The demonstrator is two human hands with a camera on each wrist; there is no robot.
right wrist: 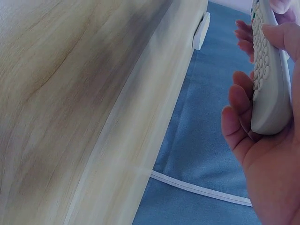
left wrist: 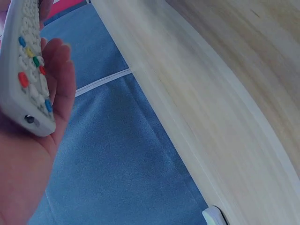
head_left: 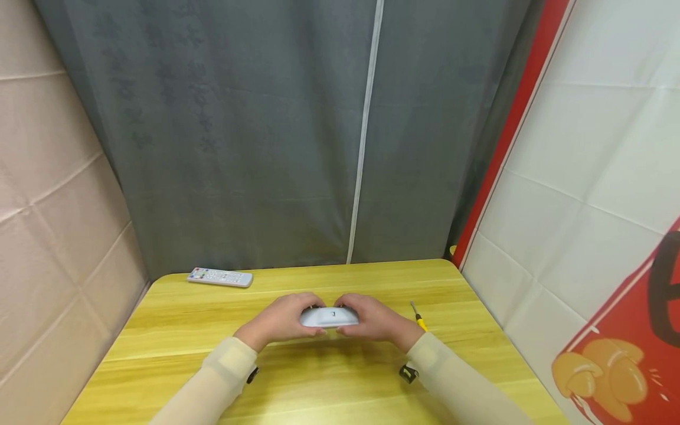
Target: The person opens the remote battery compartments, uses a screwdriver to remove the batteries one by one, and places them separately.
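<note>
A white remote control [head_left: 329,319] is held up over the table between both hands, its plain side facing the head camera. My left hand [head_left: 283,319] grips one end, fingers on the far side and thumb on the near side. At the other end my right hand [head_left: 376,319] grips it in the same way. Coloured buttons on the remote control [left wrist: 33,65] show in the left wrist view, with a small round dark part on its end. The right wrist view shows rows of pale buttons on the remote control [right wrist: 272,93] and curled fingertips along its side.
A second remote control [head_left: 220,277] lies at the table's back left. A screwdriver [head_left: 419,319] with a yellow handle lies beyond the right wrist, partly hidden by it. Behind the wooden table [head_left: 329,383] hangs a grey curtain [head_left: 239,147]; pale cloth walls stand at both sides.
</note>
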